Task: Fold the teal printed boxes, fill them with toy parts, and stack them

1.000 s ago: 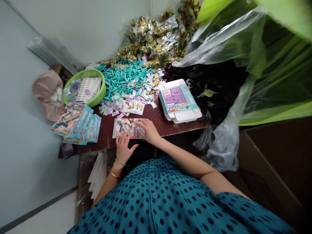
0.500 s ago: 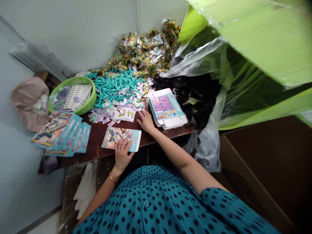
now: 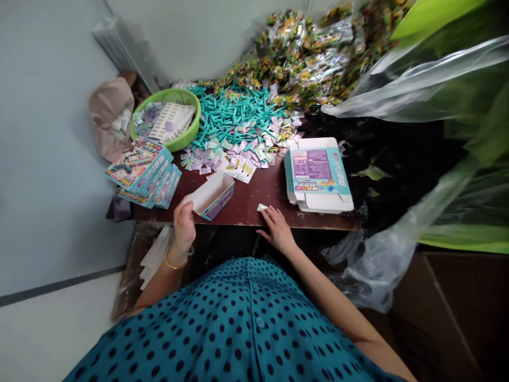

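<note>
My left hand (image 3: 183, 224) grips one end of a small printed carton (image 3: 212, 195), which is popped open and tilted, its white inside showing. My right hand (image 3: 276, 229) lies at the table's front edge, fingers stretched onto a small pale packet (image 3: 262, 207). Behind them, a loose heap of little paper slips (image 3: 234, 159) and a pile of teal plastic sticks (image 3: 234, 112) cover the middle of the brown table (image 3: 262, 191).
A stack of flat cartons (image 3: 318, 178) lies at the right. More flat printed cartons (image 3: 145, 172) fan out at the left beside a green bowl (image 3: 185, 135). Shiny toy packets (image 3: 306, 53) pile up at the back. Clear plastic bags (image 3: 397, 106) and a cardboard box (image 3: 457, 297) stand at the right.
The flat carton under my left hand has been lifted and opened into a box shape. My right hand came back from the far heap to the front edge, onto a small packet.
</note>
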`<state>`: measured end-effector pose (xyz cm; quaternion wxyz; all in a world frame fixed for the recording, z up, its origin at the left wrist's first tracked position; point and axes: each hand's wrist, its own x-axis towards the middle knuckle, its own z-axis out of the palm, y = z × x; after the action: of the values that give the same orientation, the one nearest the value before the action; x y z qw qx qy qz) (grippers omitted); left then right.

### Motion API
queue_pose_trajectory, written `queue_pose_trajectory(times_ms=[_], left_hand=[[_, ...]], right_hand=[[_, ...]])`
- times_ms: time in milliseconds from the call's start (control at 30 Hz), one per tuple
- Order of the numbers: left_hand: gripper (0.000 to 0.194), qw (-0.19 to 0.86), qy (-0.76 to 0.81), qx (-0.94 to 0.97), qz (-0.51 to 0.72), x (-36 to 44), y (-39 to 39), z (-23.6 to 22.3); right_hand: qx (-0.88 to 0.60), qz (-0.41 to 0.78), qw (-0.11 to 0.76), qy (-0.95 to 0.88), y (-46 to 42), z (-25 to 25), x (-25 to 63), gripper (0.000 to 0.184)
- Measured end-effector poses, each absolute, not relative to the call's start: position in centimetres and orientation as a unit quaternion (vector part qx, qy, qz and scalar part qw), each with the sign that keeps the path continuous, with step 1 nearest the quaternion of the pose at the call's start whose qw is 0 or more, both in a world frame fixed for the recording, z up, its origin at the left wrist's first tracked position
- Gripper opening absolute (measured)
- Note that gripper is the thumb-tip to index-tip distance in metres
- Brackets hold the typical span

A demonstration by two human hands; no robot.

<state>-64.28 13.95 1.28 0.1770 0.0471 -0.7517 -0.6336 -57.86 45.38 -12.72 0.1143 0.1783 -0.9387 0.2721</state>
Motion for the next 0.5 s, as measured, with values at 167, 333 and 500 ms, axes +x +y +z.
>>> queue_pose_trajectory(times_ms=[167, 333, 500], left_hand=[[0.030, 0.127, -0.787, -0.058, -0.601, -62.4, 16.7, 3.6], [0.031, 0.143, -0.810, -0.090, -0.561, -62.0, 17.2, 4.6], [0.030, 0.139, -0.824, -0.085, -0.543, -62.3, 15.8, 4.2]], right_hand=[[0.192, 0.328, 0.130, -0.916, 46.1, -11.2, -57.4, 0.029], [0.153, 0.327, 0.118, -0.925, 44.6, -8.7, -60.4, 0.027], [0.170, 0.320, 0.103, -0.926, 43.4, -10.3, -59.2, 0.026]])
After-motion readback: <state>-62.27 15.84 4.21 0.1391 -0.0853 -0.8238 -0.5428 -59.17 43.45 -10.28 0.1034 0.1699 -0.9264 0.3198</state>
